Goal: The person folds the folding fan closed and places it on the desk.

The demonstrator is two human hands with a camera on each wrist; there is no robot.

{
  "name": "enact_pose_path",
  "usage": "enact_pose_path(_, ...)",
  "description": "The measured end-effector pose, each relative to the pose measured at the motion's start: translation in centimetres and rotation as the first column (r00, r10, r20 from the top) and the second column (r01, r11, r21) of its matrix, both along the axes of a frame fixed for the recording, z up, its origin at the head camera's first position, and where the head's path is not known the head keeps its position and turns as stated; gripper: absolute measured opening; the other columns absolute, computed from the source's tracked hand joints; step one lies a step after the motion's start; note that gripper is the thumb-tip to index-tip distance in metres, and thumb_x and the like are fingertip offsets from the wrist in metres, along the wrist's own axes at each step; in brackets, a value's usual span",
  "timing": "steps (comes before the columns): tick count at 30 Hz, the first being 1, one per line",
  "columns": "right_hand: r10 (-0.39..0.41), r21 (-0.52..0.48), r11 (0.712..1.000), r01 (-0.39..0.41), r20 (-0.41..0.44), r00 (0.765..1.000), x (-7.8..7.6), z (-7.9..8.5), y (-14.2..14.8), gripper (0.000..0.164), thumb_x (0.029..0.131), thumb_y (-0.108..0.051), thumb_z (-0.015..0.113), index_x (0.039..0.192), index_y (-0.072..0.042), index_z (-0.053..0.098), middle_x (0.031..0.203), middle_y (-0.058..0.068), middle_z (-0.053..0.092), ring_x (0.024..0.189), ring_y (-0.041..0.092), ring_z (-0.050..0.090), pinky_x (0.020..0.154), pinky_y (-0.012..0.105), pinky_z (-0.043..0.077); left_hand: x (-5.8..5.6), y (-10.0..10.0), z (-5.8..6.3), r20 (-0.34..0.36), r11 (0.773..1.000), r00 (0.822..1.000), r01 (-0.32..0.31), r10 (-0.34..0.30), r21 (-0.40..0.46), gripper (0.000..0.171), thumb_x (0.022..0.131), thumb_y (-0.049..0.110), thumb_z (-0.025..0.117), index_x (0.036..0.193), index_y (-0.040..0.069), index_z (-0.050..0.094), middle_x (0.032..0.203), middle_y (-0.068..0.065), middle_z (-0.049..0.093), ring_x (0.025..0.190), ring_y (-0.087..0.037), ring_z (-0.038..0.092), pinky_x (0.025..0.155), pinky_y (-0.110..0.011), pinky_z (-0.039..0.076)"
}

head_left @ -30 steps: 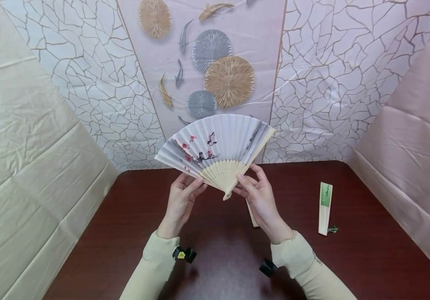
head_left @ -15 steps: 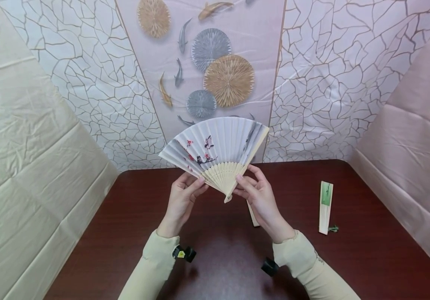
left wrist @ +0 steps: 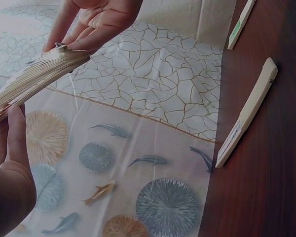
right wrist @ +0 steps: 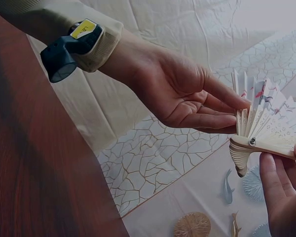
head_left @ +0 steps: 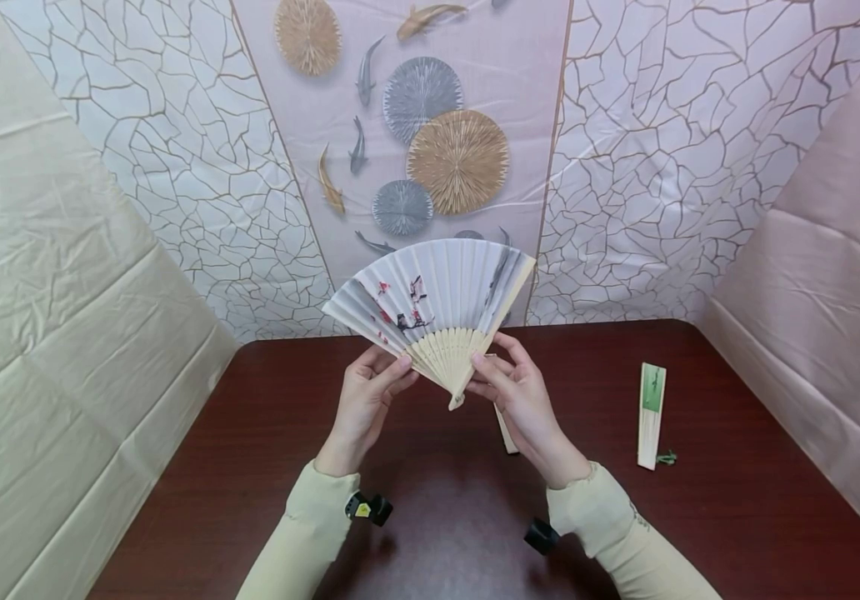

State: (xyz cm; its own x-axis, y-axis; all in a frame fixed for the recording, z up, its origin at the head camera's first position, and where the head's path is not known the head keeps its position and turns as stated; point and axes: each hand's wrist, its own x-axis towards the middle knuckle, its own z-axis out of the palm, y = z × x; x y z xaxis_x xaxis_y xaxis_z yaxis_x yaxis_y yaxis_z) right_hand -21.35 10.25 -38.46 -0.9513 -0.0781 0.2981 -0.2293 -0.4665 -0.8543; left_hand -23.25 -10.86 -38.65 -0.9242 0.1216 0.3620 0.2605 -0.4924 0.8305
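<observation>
A spread folding fan [head_left: 448,287], white with red blossoms, dark branches and pale slatted ribs, is held up over the far part of the table. My left hand [head_left: 364,404] pinches its left edge between thumb and fingers, low on the ribs. On the other side, my right hand [head_left: 526,402] pinches the outer guard rib close to the pivot. The pivot end points down between both hands. In the right wrist view the pivot pin [right wrist: 252,141] shows, with the ribs [right wrist: 244,121] bunched at my left fingertips.
Behind my right hand a folded fan [head_left: 506,429] lies on the dark red table [head_left: 430,517], partly hidden. A folded fan with green cloth [head_left: 652,417] and a green tassel lies farther right. Patterned cloth walls [head_left: 197,167] enclose the back and sides.
The fan's spread has narrowed a little, its left and right edges drawing inward. Its top arc sits slightly lower. Both hands keep their pinch, nearly in place.
</observation>
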Motion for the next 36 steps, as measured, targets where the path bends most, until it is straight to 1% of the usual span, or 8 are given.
enact_pose_path(5,-0.002,0.010,1.000,0.002,0.008,1.000,0.04,0.00,0.00,0.034,0.101,0.000,0.058,0.131,-0.009,0.047,0.097,0.000,0.073,0.086,0.014,0.071,0.081,0.033,0.061,-0.04,0.01,-0.08,0.004,1.000,1.000,-0.006,0.006,-0.005,0.030,0.096,-0.010,0.059,0.116,0.010,0.070,0.107,-0.006,0.074,0.096,-0.015,0.071,0.085,-0.032,0.060)
enact_pose_path(7,-0.003,0.013,1.000,0.003,0.015,1.000,0.04,-0.02,0.02,0.033,0.101,0.000,0.058,0.131,-0.008,0.047,0.097,0.000,0.073,0.085,0.014,0.071,0.081,0.033,0.061,-0.07,0.01,-0.13,0.007,1.000,1.000,-0.009,0.009,-0.012,0.030,0.096,-0.009,0.059,0.116,0.010,0.070,0.107,-0.006,0.074,0.096,-0.015,0.071,0.088,-0.036,0.059)
enact_pose_path(12,0.002,0.021,1.000,-0.003,0.019,1.000,0.00,-0.29,0.10,0.033,0.100,0.000,0.059,0.130,-0.008,0.048,0.098,0.000,0.074,0.086,0.015,0.072,0.082,0.034,0.061,-0.05,0.07,-0.29,0.012,1.000,1.000,-0.013,0.013,-0.015,0.029,0.096,-0.009,0.060,0.114,0.011,0.070,0.106,-0.006,0.074,0.095,-0.015,0.071,0.090,-0.039,0.058)
enact_pose_path(14,0.006,0.025,1.000,-0.006,0.015,1.000,-0.03,-0.41,0.12,0.033,0.100,0.000,0.059,0.130,-0.008,0.048,0.099,0.000,0.074,0.087,0.015,0.072,0.082,0.035,0.061,-0.02,0.10,-0.34,0.012,1.000,1.000,-0.013,0.013,-0.010,0.029,0.095,-0.010,0.060,0.113,0.011,0.071,0.105,-0.006,0.074,0.094,-0.015,0.071,0.087,-0.036,0.059)
enact_pose_path(23,0.008,0.041,0.999,-0.008,0.006,1.000,-0.08,-0.49,0.09,0.031,0.100,0.000,0.059,0.128,-0.010,0.050,0.096,0.000,0.074,0.086,0.015,0.072,0.081,0.034,0.061,-0.04,0.09,-0.28,0.021,1.000,1.000,-0.018,0.018,-0.022,0.028,0.095,-0.008,0.062,0.115,0.009,0.071,0.107,-0.006,0.074,0.095,-0.016,0.071,0.085,-0.034,0.060)
enact_pose_path(27,0.012,0.038,0.999,-0.012,0.006,1.000,-0.16,-0.43,0.04,0.030,0.100,0.001,0.059,0.127,-0.011,0.051,0.092,0.000,0.073,0.083,0.016,0.072,0.080,0.033,0.061,-0.09,0.10,-0.25,0.029,1.000,0.999,-0.021,0.021,-0.019,0.028,0.095,-0.008,0.062,0.115,0.009,0.071,0.106,-0.007,0.074,0.094,-0.016,0.071,0.083,-0.031,0.060)
enact_pose_path(36,0.026,0.026,0.999,-0.026,0.013,1.000,-0.05,-0.57,-0.06,0.029,0.100,0.002,0.058,0.125,-0.010,0.052,0.089,0.000,0.072,0.082,0.016,0.071,0.080,0.033,0.061,-0.09,0.11,-0.41,0.040,0.999,0.999,-0.019,0.020,-0.031,0.026,0.095,-0.008,0.062,0.111,0.010,0.072,0.105,-0.006,0.074,0.095,-0.016,0.071,0.085,-0.034,0.060)
